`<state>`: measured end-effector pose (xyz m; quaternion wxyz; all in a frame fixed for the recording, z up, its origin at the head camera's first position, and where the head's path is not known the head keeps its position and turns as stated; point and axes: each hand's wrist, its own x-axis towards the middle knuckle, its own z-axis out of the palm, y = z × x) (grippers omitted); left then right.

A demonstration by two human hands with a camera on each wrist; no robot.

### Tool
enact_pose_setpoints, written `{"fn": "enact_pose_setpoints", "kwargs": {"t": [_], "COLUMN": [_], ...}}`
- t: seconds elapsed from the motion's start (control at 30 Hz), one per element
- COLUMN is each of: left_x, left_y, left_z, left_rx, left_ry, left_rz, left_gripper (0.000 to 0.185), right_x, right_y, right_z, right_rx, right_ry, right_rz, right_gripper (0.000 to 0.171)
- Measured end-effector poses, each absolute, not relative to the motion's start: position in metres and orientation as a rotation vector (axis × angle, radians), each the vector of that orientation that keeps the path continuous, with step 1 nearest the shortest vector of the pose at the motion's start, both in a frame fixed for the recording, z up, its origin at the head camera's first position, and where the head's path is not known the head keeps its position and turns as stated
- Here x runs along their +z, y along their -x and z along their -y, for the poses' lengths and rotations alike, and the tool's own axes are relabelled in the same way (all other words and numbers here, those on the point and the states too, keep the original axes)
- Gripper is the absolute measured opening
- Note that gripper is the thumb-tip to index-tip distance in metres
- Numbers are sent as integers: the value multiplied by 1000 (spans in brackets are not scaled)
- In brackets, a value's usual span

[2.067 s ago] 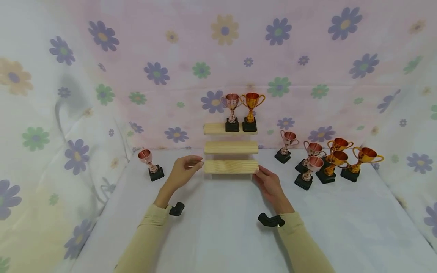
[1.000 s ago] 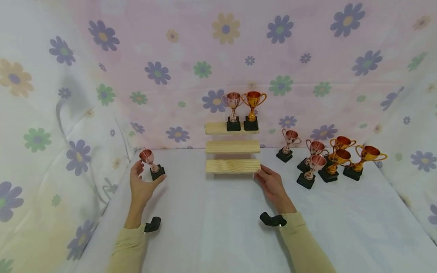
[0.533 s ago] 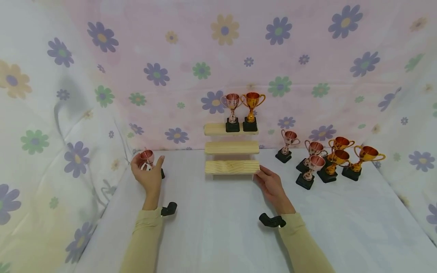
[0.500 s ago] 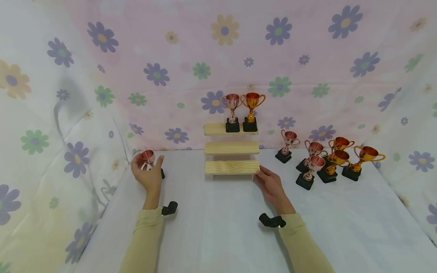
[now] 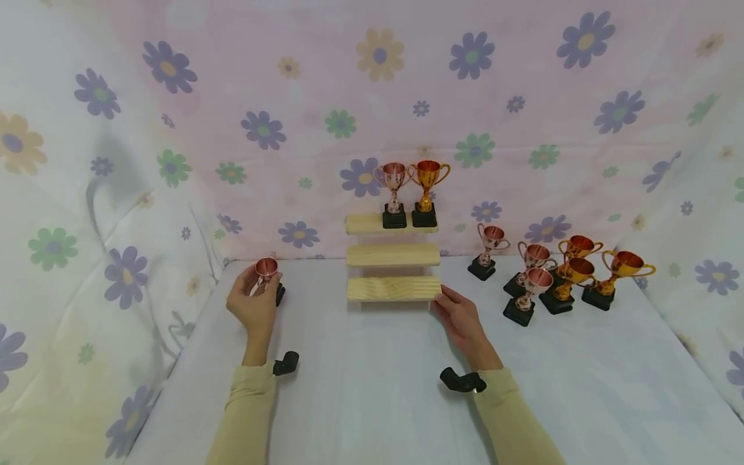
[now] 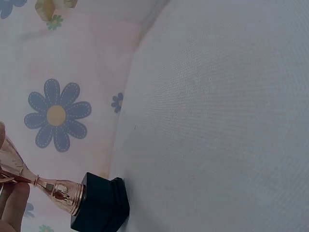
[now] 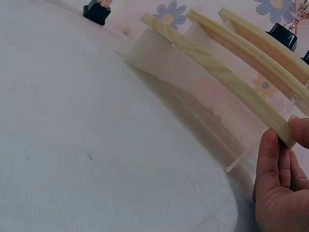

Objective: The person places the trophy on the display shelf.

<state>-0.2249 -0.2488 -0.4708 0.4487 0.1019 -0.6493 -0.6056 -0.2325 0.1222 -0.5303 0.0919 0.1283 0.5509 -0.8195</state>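
My left hand (image 5: 259, 289) grips a small rose-copper trophy (image 5: 267, 269) by its cup, left of the stand; its black base (image 6: 100, 209) hangs close over the white table (image 5: 372, 387). In the left wrist view only fingertips (image 6: 13, 205) show beside the stem. My right hand (image 5: 446, 301) holds the right end of the lowest step of a three-tier wooden stand (image 5: 393, 289). Its thumb (image 7: 300, 131) lies on the plank end (image 7: 277, 126), the fingers beneath. One rose trophy (image 5: 393, 194) and one gold trophy (image 5: 427, 191) stand on the top tier.
Several rose and gold trophies (image 5: 555, 274) cluster on the table to the right of the stand, one rose trophy (image 5: 488, 248) nearest it. Flowered cloth (image 5: 372, 97) hangs behind and at both sides. The two lower tiers (image 5: 393, 254) carry nothing.
My left hand went from the stand's left end to the lone trophy, closed round its cup and shifted it a little right toward the stand. The right hand stayed on the step.
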Motion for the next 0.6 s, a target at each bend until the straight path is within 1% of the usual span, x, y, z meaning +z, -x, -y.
{"fn": "enact_pose_setpoints", "kwargs": {"t": [0.3, 0.6], "left_x": [-471, -437], "left_y": [216, 199], "left_z": [239, 220], "left_rx": [-1460, -1454], "left_ry": [7, 202], "left_rz": [1756, 2019], "left_gripper": [44, 47], "right_x": [-531, -529], "right_y": [233, 232], "right_z": [-122, -123], "right_rx": [-2442, -2444], "right_ry": [-370, -382], "right_rz": [-1614, -1592], "right_gripper": [52, 52]}}
